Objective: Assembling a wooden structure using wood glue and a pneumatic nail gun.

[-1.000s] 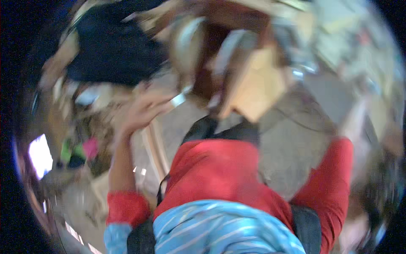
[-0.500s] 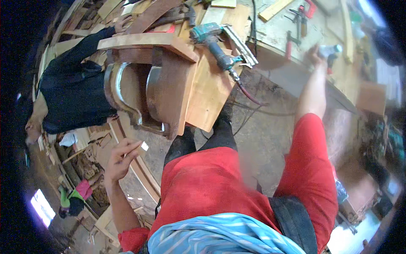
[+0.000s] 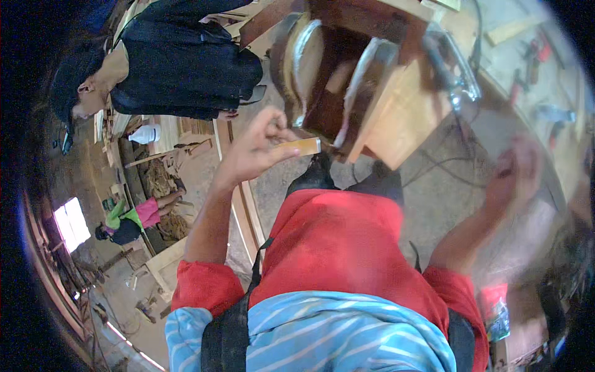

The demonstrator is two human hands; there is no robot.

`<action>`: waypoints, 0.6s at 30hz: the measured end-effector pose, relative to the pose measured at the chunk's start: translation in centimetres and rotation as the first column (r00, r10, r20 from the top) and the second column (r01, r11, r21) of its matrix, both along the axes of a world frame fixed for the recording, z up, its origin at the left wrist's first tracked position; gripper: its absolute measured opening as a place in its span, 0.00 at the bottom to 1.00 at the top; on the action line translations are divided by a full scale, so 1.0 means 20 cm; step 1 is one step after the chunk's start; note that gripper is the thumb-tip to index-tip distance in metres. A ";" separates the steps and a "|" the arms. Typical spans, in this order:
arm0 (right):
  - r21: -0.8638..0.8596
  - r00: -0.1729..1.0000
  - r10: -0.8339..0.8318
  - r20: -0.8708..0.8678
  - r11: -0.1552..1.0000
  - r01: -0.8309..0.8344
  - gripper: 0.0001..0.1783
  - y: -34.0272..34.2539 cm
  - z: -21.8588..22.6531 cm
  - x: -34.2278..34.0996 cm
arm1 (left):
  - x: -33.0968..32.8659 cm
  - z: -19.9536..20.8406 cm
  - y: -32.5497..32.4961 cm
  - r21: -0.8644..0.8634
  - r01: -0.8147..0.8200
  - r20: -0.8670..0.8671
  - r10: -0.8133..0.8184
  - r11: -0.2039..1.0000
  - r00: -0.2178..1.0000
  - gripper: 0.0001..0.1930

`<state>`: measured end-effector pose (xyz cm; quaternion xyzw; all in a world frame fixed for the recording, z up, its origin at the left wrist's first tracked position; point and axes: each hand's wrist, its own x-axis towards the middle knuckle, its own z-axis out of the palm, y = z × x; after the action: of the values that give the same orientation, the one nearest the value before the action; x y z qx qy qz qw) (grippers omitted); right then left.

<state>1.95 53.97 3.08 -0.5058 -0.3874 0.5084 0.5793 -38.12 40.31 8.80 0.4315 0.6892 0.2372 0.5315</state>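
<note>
My left hand pinches a small flat yellowish strip with a pale end, close below the wooden piece of furniture. What the strip is made of I cannot tell. That dark wooden piece has curved parts whose edges carry a white, shiny coating. My right hand is over the floor near the bench edge, its fingers smeared by motion. A white bottle with a bluish cap lies on the bench beyond it. The air nailer, blurred, rests on a light board beside the wooden piece.
A person in black stands at the left by the wooden piece. Further off is another person in green and pink. The bench at the right bears red-handled tools. A hose trails over the floor.
My right hand has left the bottle and drawn back from the bench. My left hand has risen with the strip toward the wooden piece. The view has swung left.
</note>
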 end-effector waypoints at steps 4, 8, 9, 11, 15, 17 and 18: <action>0.136 0.489 0.546 0.680 0.562 -0.816 0.12 -0.28 0.32 -0.59 | 0.08 -0.06 0.22 -0.071 0.024 0.225 -0.007 0.997 0.974 0.20; 0.100 0.372 0.391 0.842 0.565 -0.819 0.09 -0.29 0.10 -0.74 | 0.12 -0.28 0.26 0.245 0.321 0.163 -0.366 0.915 0.916 0.18; -0.033 0.248 0.428 0.869 0.551 -0.834 0.09 -0.29 0.05 -0.77 | 0.13 -0.26 0.27 0.264 0.417 0.049 -0.444 0.870 0.895 0.18; -0.273 0.035 0.526 0.850 0.496 -0.824 0.11 -0.23 0.10 -0.76 | 0.21 -0.26 0.31 0.353 0.457 -0.022 -0.481 0.817 0.877 0.17; -0.464 -0.077 0.632 0.771 0.475 -0.748 0.10 -0.10 0.13 -0.71 | 0.28 -0.38 0.41 0.444 0.422 0.074 -0.502 0.790 0.862 0.16; -0.458 -0.083 0.605 0.792 0.498 -0.736 0.12 -0.08 0.11 -0.69 | 0.29 -0.37 0.41 0.473 0.474 -0.069 -0.505 0.743 0.860 0.16; -0.453 -0.127 0.530 0.838 0.547 -0.704 0.13 0.05 0.09 -0.62 | 0.34 -0.34 0.50 0.524 0.505 -0.234 -0.454 0.686 0.860 0.15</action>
<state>-10.52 54.99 4.94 -0.4046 -0.8689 0.2811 -0.0478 -31.23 50.30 2.09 0.7442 0.4716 0.2654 0.3915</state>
